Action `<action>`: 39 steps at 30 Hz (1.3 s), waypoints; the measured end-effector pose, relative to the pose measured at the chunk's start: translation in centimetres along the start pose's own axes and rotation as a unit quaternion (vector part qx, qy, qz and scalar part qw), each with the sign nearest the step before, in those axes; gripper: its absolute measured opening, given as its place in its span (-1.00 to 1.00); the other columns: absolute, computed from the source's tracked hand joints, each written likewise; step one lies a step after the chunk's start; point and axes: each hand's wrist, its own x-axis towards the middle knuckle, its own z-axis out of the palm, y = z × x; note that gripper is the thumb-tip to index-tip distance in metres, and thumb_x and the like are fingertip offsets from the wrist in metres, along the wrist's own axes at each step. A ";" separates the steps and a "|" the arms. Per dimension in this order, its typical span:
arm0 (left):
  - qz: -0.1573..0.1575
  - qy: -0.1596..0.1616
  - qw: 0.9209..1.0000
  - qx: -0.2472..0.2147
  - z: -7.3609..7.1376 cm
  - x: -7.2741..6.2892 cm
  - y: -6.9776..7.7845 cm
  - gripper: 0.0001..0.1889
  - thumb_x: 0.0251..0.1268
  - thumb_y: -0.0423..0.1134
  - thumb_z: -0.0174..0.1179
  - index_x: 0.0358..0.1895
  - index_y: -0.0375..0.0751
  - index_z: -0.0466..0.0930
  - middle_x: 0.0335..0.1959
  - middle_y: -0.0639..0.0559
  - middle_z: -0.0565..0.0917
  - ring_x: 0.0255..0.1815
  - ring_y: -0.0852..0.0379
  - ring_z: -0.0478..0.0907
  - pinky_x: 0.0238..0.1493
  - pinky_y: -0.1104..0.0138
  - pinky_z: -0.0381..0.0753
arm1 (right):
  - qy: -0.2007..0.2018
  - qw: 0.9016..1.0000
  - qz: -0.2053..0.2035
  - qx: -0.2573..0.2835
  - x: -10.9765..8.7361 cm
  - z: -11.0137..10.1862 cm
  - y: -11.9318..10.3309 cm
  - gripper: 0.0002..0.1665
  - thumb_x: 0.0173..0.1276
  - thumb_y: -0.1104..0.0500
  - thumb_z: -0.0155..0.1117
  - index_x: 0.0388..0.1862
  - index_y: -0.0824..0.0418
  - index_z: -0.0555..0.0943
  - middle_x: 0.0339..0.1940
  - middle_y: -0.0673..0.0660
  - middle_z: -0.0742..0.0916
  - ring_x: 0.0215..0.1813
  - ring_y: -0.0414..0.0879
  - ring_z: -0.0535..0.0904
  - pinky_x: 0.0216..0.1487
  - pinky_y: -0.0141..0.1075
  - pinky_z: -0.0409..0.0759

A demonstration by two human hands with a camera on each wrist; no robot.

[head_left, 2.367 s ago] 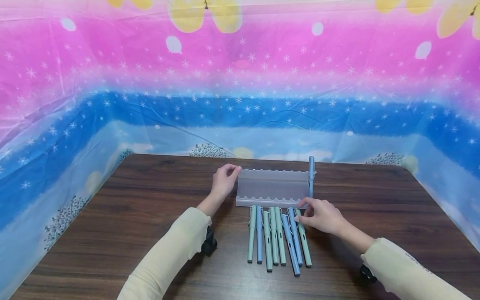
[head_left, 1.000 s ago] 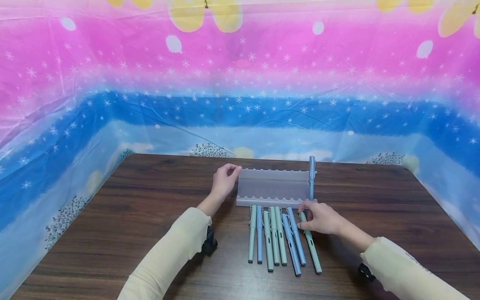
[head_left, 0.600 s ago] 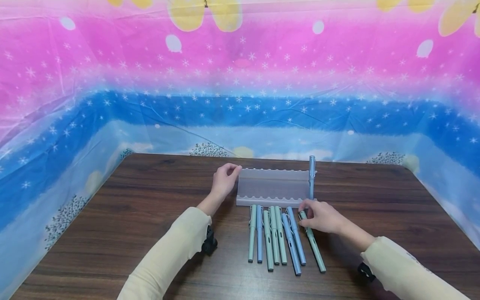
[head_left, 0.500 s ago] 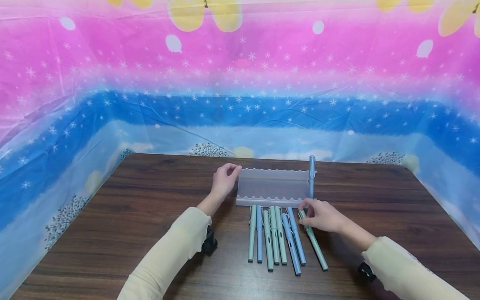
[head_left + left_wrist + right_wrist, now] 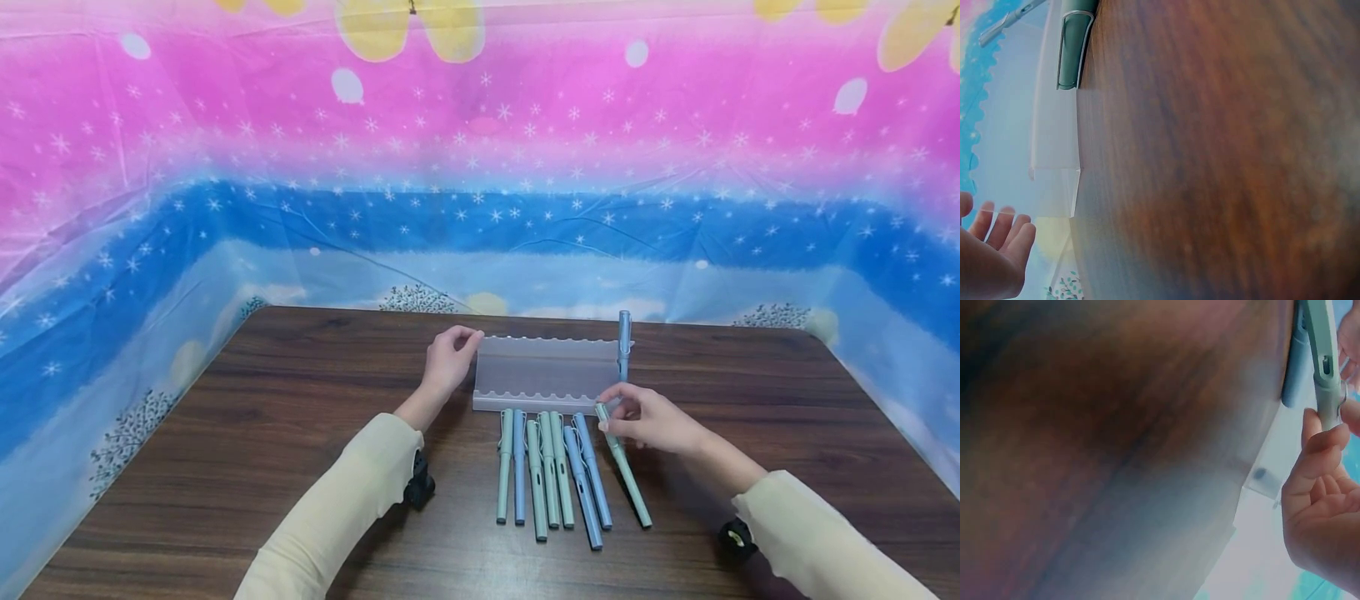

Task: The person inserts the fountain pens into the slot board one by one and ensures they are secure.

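Observation:
A clear pen rack point(image 5: 547, 377) with notched edges stands on the table. My left hand point(image 5: 447, 360) pinches its upper left corner; in the left wrist view, the fingers point(image 5: 1017, 240) lie around the clear panel. A blue pen point(image 5: 624, 340) stands in the rack's far right notch. My right hand point(image 5: 651, 419) pinches a green pen point(image 5: 632, 485) by its capped end, in front of the rack's right side. That end is tilted up toward the rack. In the right wrist view, thumb and fingers close on the cap of the green pen point(image 5: 1324, 359).
Several green and blue pens lie side by side in front of the rack, among them a green pen point(image 5: 504, 471) at the left end and a blue pen point(image 5: 583, 492) nearest the right hand. A patterned cloth point(image 5: 480, 208) hangs behind the wooden table point(image 5: 315, 375).
My right hand first drew the green pen rightward, away from the row, then raised its capped end toward the rack. My left hand has stayed at the rack's corner.

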 end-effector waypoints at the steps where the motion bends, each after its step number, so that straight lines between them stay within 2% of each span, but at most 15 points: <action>1: -0.001 0.000 1.000 0.000 0.0 0.0 0.0 -0.73 0.25 -0.11 0.05 -0.19 -0.25 0.56 -0.28 -0.05 0.59 -0.25 0.06 0.48 -0.18 0.23 0.43 | -0.001 1.000 -0.001 0.010 0.0 -0.1 0.0 -0.57 0.22 0.16 0.18 0.01 0.31 0.35 -0.43 0.17 0.58 -0.63 -0.04 0.40 -0.65 -0.22 0.44; 7: 0.001 -0.001 1.000 -0.004 0.0 0.0 -0.1 -0.73 0.25 -0.12 0.04 -0.18 -0.25 0.56 -0.27 -0.04 0.59 -0.25 0.06 0.49 -0.17 0.23 0.44 | 0.001 0.999 -0.005 0.043 0.1 -0.6 -0.3 -0.52 0.23 0.16 0.18 0.05 0.34 0.31 -0.41 0.21 0.58 -0.66 -0.08 0.37 -0.67 -0.20 0.42; 15: -0.002 -0.005 1.000 -0.008 0.0 0.0 -0.2 -0.72 0.25 -0.10 0.04 -0.17 -0.24 0.56 -0.28 -0.05 0.59 -0.27 0.06 0.50 -0.19 0.23 0.45 | 0.007 0.998 -0.009 0.059 0.3 -1.1 -0.5 -0.54 0.25 0.18 0.15 0.07 0.33 0.30 -0.39 0.21 0.60 -0.65 -0.08 0.37 -0.67 -0.25 0.39; 29: -0.002 0.000 1.000 -0.006 0.2 0.1 -0.3 -0.74 0.25 -0.12 0.05 -0.19 -0.23 0.56 -0.27 -0.02 0.59 -0.27 0.08 0.49 -0.19 0.24 0.45 | 0.040 0.997 -0.022 0.057 0.7 -3.2 -1.6 -0.59 0.26 0.16 0.14 0.04 0.26 0.34 -0.39 0.22 0.60 -0.65 -0.05 0.35 -0.65 -0.17 0.39; 34: -0.005 -0.001 1.000 -0.007 0.2 0.2 -0.4 -0.74 0.25 -0.11 0.04 -0.18 -0.23 0.56 -0.29 -0.02 0.58 -0.28 0.09 0.49 -0.21 0.25 0.46 | 0.059 0.996 -0.010 0.066 1.0 -4.0 -2.0 -0.58 0.24 0.12 0.16 0.04 0.20 0.35 -0.39 0.23 0.61 -0.65 -0.07 0.33 -0.68 -0.24 0.36; 39: -0.005 -0.001 1.000 -0.004 0.2 0.2 -0.3 -0.73 0.25 -0.10 0.04 -0.19 -0.23 0.56 -0.29 -0.02 0.58 -0.28 0.09 0.49 -0.21 0.25 0.46 | 0.077 0.996 -0.008 0.041 1.2 -4.6 -2.2 -0.59 0.24 0.10 0.17 0.04 0.16 0.36 -0.37 0.20 0.61 -0.63 -0.08 0.36 -0.63 -0.21 0.40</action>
